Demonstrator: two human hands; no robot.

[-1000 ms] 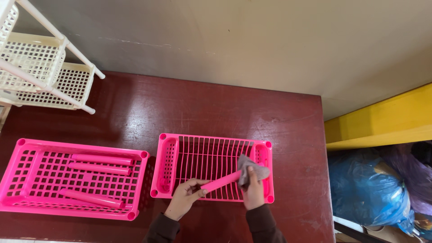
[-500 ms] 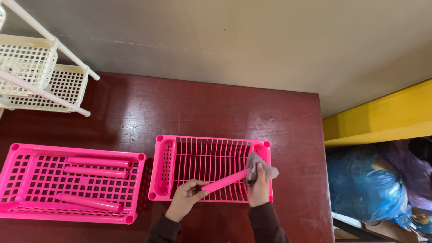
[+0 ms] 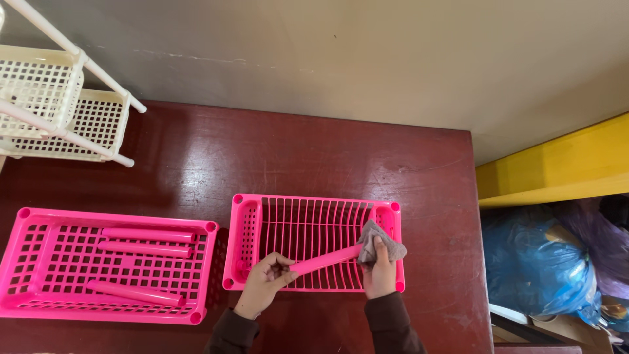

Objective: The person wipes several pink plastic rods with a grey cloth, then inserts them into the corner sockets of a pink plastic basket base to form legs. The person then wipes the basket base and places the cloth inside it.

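My left hand (image 3: 263, 282) grips the near end of a pink plastic tube (image 3: 325, 259), held slanting over a pink slotted rack tray (image 3: 308, 223). My right hand (image 3: 380, 274) holds a small grey cloth (image 3: 379, 244) wrapped around the tube's far end. Both hands hover above the front part of the tray, which lies flat on the dark red table (image 3: 295, 157).
A second pink grid tray (image 3: 46, 262) lies at the left with three pink tubes (image 3: 145, 235) in it. A cream plastic rack (image 3: 59, 98) stands at the far left corner. Right of the table are a yellow ledge (image 3: 557, 170) and blue bags (image 3: 537, 262).
My right hand with the cloth has slid along the tube toward its far end. The left hand keeps its grip; the view has shifted slightly.
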